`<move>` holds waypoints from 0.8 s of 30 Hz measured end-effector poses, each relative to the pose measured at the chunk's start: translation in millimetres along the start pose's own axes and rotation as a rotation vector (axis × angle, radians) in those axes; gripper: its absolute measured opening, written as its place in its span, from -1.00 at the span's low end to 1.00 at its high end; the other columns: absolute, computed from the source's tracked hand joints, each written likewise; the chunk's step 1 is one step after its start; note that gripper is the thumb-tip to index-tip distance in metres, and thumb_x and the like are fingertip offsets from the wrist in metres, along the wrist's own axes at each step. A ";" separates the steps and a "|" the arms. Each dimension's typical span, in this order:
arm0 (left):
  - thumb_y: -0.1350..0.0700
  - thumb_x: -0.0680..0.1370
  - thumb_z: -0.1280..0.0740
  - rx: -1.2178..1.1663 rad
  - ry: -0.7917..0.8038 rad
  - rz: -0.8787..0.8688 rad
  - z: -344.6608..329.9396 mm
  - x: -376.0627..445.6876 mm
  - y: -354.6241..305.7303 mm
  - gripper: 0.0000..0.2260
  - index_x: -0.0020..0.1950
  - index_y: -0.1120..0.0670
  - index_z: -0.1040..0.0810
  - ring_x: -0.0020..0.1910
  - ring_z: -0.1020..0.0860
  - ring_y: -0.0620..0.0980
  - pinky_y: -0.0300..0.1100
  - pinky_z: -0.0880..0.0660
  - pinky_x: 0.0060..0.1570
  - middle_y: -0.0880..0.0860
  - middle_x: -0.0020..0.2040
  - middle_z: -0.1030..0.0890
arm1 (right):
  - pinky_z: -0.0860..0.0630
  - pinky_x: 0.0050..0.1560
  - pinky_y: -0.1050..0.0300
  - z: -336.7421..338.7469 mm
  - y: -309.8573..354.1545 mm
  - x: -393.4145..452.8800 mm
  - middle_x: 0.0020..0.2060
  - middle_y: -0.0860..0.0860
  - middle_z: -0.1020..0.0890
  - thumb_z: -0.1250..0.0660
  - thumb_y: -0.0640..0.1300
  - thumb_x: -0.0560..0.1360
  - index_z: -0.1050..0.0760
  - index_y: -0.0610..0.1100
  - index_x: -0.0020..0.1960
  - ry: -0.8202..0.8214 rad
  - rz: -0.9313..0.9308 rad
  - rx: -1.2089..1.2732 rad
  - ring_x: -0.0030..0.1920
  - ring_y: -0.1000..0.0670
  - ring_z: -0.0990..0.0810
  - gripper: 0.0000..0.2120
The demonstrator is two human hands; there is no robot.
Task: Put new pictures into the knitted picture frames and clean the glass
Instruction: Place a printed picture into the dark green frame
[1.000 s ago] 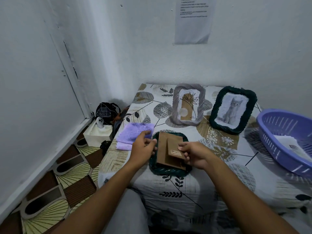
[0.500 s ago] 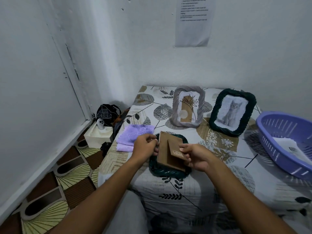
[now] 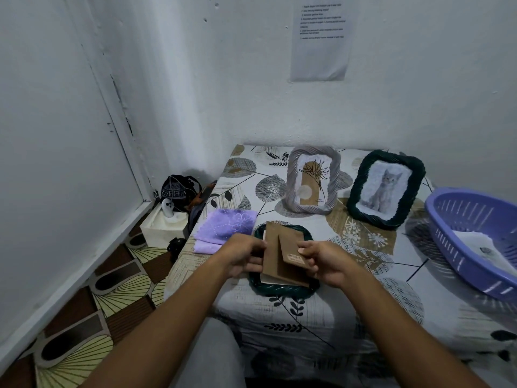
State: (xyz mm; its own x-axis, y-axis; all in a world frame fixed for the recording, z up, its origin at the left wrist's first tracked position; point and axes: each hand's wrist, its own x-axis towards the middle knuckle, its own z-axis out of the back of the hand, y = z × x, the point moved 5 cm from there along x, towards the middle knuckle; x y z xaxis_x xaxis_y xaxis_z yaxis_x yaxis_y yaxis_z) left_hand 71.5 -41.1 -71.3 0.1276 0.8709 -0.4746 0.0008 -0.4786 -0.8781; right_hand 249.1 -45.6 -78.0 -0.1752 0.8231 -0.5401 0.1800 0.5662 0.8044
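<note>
A dark green knitted frame [image 3: 279, 290] lies face down near the table's front edge, its brown backing board [image 3: 275, 259] raised off it. My left hand [image 3: 242, 254] grips the board's left edge. My right hand [image 3: 324, 261] pinches the board's brown stand flap [image 3: 293, 254]. A white sheet edge shows under the board. Behind stand a grey knitted frame [image 3: 312, 180] with a plant print and a second dark green frame [image 3: 384, 189] with a cat picture. A purple cloth [image 3: 226, 228] lies folded left of the frame.
A purple plastic basket [image 3: 458, 219] holding paper sheets sits at the table's right. On the floor to the left stand a white box [image 3: 163, 225] and a dark bag [image 3: 179, 191]. A printed sheet [image 3: 320, 37] hangs on the wall. The table [image 3: 363, 312] has a leaf-patterned cover.
Both hands have stayed on the backing board and its flap; the board has lifted slightly off the frame, and the camera has tilted up a little.
</note>
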 end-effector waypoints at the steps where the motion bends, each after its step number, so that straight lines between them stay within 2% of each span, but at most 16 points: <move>1: 0.26 0.57 -0.21 0.003 -0.002 0.003 -1.1 0.0 0.0 -0.84 0.10 0.25 -0.53 -0.29 -0.65 0.04 -0.03 -0.63 -0.15 0.13 -0.12 -0.66 | -0.28 -0.61 0.34 -1.0 1.3 -1.8 -0.23 -0.10 -0.52 -0.20 -0.39 0.52 -0.48 -0.24 0.23 -0.021 0.026 -0.047 -0.48 0.12 -0.34 -0.70; 5: 0.32 0.58 -0.16 -0.017 -0.025 0.027 -3.5 -2.5 -3.0 -0.86 -0.06 0.19 -0.50 -0.43 -0.63 -0.03 -0.14 -0.61 -0.39 0.12 -0.22 -0.62 | -0.29 -0.59 0.30 1.8 13.1 -14.0 -0.45 -0.04 -0.53 -0.30 -0.36 0.50 -0.56 -0.32 0.01 -0.149 0.179 -0.224 -0.51 0.09 -0.37 -0.88; 7: 0.32 0.59 -0.14 -0.045 -0.024 0.043 -2.7 -3.5 -3.2 -0.84 -0.09 0.17 -0.48 -0.43 -0.63 -0.03 -0.16 -0.60 -0.42 0.13 -0.20 -0.60 | -0.29 -0.56 0.25 8.1 21.5 -18.6 -0.43 -0.07 -0.54 -0.28 -0.35 0.49 -0.57 -0.29 -0.04 -0.247 0.287 -0.312 -0.49 0.05 -0.40 -0.90; 10: 0.32 0.59 -0.13 -0.068 -0.023 0.060 -0.8 -6.3 -3.2 -0.83 -0.09 0.17 -0.48 -0.33 -0.62 0.02 -0.15 -0.62 -0.37 0.14 -0.18 -0.60 | -0.30 -0.50 0.21 13.8 28.4 -23.1 -0.36 -0.12 -0.56 -0.28 -0.34 0.49 -0.56 -0.20 -0.12 -0.348 0.368 -0.445 -0.44 0.01 -0.46 -0.89; 15: 0.33 0.60 -0.09 -0.107 0.008 0.070 -2.9 -12.2 -5.5 -0.81 -0.09 0.17 -0.47 -0.23 -0.58 0.07 -0.16 -0.60 -0.41 0.15 -0.16 -0.58 | -0.26 -0.52 0.23 8.9 24.6 -22.8 -0.33 -0.12 -0.59 -0.31 -0.36 0.45 -0.57 -0.17 -0.10 -0.251 0.299 -0.437 -0.45 0.03 -0.47 -0.86; 19: 0.32 0.60 -0.11 -0.084 0.001 0.033 -5.5 -14.4 -8.1 -0.81 -0.08 0.18 -0.50 -0.32 -0.61 0.02 -0.18 -0.59 -0.42 0.12 -0.23 -0.61 | -0.32 -0.47 0.22 12.4 22.3 -19.7 -0.36 -0.10 -0.57 -0.32 -0.42 0.45 -0.56 -0.24 0.04 -0.224 0.230 -0.320 -0.46 0.03 -0.47 -0.79; 22: 0.30 0.57 -0.23 0.156 -0.105 -0.099 -4.1 -12.7 -14.6 -0.89 -0.04 0.24 -0.56 -0.43 -0.59 -0.06 -0.23 -0.52 -0.46 0.14 -0.25 -0.62 | -0.41 -0.44 0.18 21.8 22.2 -19.9 -0.33 -0.11 -0.59 -0.29 -0.44 0.45 -0.55 -0.27 0.07 -0.214 0.186 -0.242 -0.46 0.03 -0.47 -0.77; 24: 0.20 0.52 -0.35 0.485 -0.231 -0.295 -3.7 -9.9 -23.4 -0.91 0.00 0.19 -0.59 -0.33 -0.60 -0.05 -0.22 -0.53 -0.32 0.13 -0.16 -0.64 | -0.43 -0.40 0.16 33.7 24.0 -23.2 -0.31 -0.11 -0.61 -0.28 -0.44 0.46 -0.56 -0.25 0.06 -0.235 0.180 -0.234 -0.44 0.02 -0.49 -0.77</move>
State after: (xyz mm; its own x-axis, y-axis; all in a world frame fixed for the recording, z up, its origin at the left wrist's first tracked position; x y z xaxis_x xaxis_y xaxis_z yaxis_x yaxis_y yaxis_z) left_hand 73.8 -38.9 -45.8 -0.0281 0.9866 -0.1609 -0.4550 -0.1559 -0.8767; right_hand 290.1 -49.7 -54.5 0.0712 0.9116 -0.4048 -0.0426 0.4082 0.9119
